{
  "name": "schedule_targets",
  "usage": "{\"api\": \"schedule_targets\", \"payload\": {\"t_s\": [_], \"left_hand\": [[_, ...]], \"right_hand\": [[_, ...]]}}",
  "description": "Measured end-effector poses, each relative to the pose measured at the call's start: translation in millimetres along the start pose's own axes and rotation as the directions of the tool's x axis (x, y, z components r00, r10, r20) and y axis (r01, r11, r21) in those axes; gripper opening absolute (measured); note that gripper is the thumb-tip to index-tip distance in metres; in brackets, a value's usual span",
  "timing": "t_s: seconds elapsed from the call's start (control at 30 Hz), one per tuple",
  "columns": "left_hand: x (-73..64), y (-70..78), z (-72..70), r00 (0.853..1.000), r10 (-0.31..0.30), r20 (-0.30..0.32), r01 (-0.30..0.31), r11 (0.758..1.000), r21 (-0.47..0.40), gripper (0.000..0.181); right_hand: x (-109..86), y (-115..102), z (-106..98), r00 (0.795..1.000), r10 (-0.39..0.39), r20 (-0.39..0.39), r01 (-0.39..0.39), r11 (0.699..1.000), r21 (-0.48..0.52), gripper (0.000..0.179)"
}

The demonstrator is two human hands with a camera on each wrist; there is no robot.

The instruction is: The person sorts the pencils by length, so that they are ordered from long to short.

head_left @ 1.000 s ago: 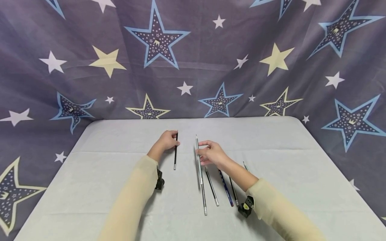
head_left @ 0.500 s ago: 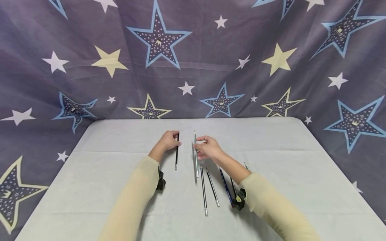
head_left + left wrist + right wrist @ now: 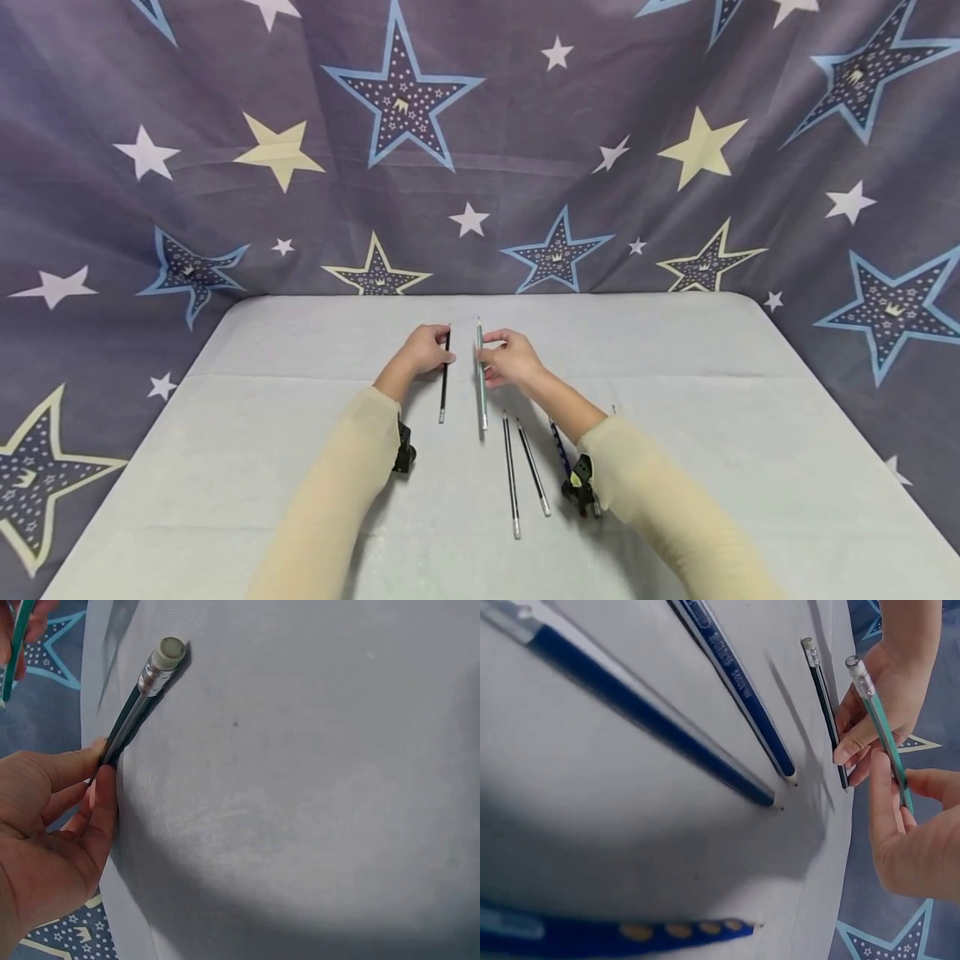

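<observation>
My left hand (image 3: 422, 351) pinches a dark pencil (image 3: 445, 385) near its far end. Its white eraser (image 3: 171, 651) points back toward me, with the silver ferrule clearly seen in the left wrist view. Just to the right, my right hand (image 3: 513, 360) holds a green pencil (image 3: 482, 398) between thumb and fingers, eraser end nearer me and tip pointing away. A shadow shows beside this pencil on the cloth. In the right wrist view the green pencil (image 3: 883, 720) appears in front of the left hand (image 3: 881, 705). The two held pencils stand roughly parallel, with a small gap between them.
Two dark-striped pencils (image 3: 512, 479) (image 3: 534, 467) lie side by side nearer me on the white-covered table (image 3: 247, 467). A blue pencil with dots (image 3: 682, 930) lies partly under my right wrist. A star-patterned curtain (image 3: 465, 175) hangs behind the table.
My right hand has carried the green pencil left and away from me, off the striped pencil it overlapped, closer to the left hand. The left hand stays nearly in place with its pencil.
</observation>
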State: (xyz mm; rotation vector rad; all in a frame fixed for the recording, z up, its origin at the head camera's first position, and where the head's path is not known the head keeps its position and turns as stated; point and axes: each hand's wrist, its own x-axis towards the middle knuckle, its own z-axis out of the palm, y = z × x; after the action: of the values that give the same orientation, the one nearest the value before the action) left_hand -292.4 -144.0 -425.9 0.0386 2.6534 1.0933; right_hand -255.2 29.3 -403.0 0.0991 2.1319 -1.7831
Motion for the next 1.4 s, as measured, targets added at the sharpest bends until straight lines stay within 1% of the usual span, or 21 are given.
{"api": "schedule_targets", "payload": {"t_s": [0.07, 0.17, 0.5, 0.8, 1.0, 1.2, 1.4], "left_hand": [[-0.1, 0.4, 0.3, 1.0, -0.001, 0.001, 0.001, 1.0, -0.002, 0.063], [-0.6, 1.0, 0.4, 1.0, -0.006, -0.001, 0.006, 1.0, -0.008, 0.063], [-3.8, 4.3, -0.9, 1.0, -0.016, -0.003, 0.016, 1.0, -0.021, 0.063], [-2.7, 3.8, -1.7, 1.0, -0.012, -0.002, 0.012, 1.0, 0.006, 0.063], [-0.4, 3.6, -0.3, 1.0, -0.001, -0.005, 0.001, 1.0, 0.013, 0.063], [-0.5, 3.8, -0.8, 1.0, -0.018, -0.002, 0.018, 1.0, 0.014, 0.064], [-1.5, 3.5, -1.1, 1.0, -0.016, -0.003, 0.016, 1.0, 0.009, 0.063]], "right_hand": [[2.3, 0, 3, 1.0, -0.011, -0.002, 0.011, 1.0, -0.022, 0.034], [5.0, -2, 6, 1.0, -0.017, 0.0, 0.016, 0.999, -0.029, 0.033], [11.7, -3, 12, 1.0, -0.009, -0.027, 0.008, 0.999, -0.045, 0.034], [20.3, 3, 19, 0.999, -0.008, -0.05, 0.007, 1.0, -0.017, 0.034], [22.0, 4, 26, 0.998, -0.001, -0.06, 0.0, 1.0, -0.015, 0.034], [24.7, 5, 31, 0.998, -0.004, -0.068, 0.003, 1.0, -0.011, 0.035], [29.0, 7, 35, 0.995, -0.004, -0.098, 0.002, 1.0, -0.023, 0.033]]}}
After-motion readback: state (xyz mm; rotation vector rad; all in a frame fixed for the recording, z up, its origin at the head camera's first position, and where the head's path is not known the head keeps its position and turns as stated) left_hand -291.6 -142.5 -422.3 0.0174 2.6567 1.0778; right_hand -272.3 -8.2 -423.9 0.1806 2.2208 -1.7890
